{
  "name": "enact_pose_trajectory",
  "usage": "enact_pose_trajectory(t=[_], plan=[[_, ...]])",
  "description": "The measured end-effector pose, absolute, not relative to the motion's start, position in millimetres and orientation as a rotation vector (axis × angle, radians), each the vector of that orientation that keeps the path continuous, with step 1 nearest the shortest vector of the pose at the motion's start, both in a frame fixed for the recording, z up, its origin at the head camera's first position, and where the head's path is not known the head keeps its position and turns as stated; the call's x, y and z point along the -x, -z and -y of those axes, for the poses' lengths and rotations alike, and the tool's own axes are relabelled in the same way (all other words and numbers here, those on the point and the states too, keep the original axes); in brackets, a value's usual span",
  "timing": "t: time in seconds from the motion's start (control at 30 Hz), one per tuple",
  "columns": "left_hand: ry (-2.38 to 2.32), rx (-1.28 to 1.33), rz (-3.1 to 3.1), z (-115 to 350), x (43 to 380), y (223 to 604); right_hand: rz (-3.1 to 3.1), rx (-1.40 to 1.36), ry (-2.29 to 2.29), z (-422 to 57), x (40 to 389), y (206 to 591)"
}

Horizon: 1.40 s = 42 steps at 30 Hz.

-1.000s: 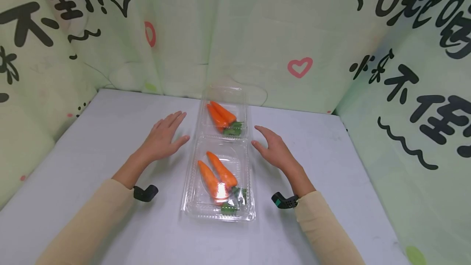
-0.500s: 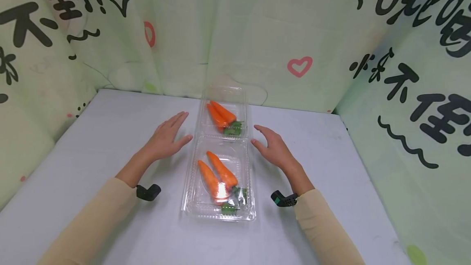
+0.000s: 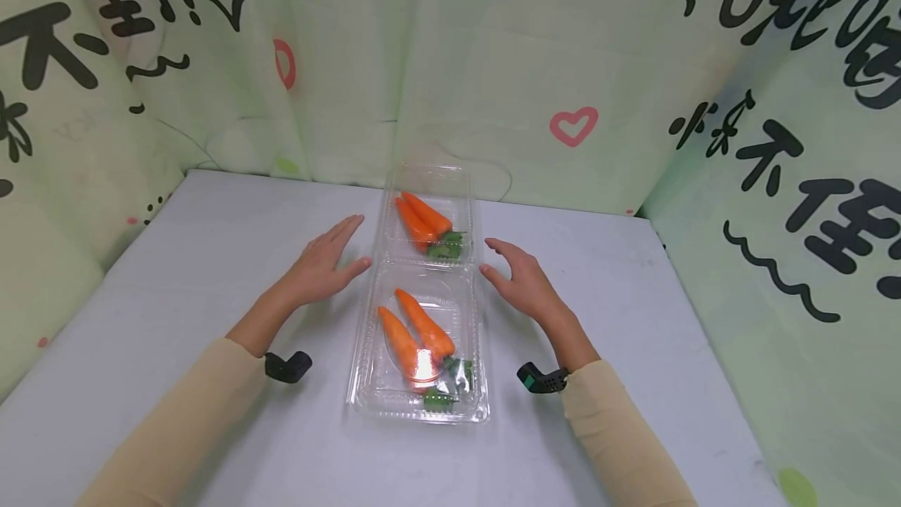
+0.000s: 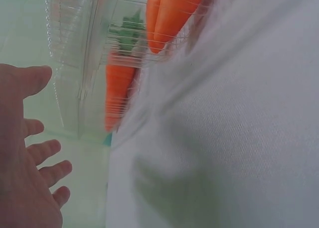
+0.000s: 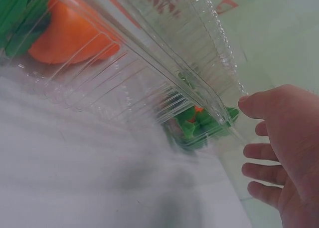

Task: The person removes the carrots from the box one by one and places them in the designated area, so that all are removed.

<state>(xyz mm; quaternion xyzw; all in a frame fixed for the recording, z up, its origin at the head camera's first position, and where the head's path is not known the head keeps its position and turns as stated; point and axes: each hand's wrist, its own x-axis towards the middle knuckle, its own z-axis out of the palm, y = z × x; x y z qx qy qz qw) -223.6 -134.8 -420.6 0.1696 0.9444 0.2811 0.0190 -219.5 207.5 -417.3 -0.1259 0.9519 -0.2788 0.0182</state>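
Observation:
Two clear plastic boxes lie end to end on the table, the near box (image 3: 360,382) and the far box (image 3: 464,194). Inside the near one is a pair of orange carrots (image 3: 425,325) with green tops (image 3: 438,399); another pair of carrots (image 3: 428,215) lies in the far one. My left hand (image 3: 318,266) hovers to the left of the boxes, fingers straight and thumb pointing toward them. On the opposite side, my right hand (image 3: 521,280) has its thumb and fingers spread near the boxes' right edge. Neither hand holds anything.
A white table (image 3: 232,241) carries the boxes. Pale green curtains (image 3: 493,61) with black lettering and red hearts enclose its back and sides. Each wrist wears a small black camera, such as the left wrist camera (image 3: 288,367). Light sleeves cover both forearms.
My left hand has drifted slightly right, closer to the boxes. My right hand has hardly moved, and the boxes and carrots stay in place.

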Motion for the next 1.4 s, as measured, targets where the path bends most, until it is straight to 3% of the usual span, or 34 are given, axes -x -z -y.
enact_pose_trajectory(t=[1.4], plan=[[-1.121, -0.427, -2.724, 130, 235, 432, -2.826, 0.416, 1.164, -207, 233, 431]])
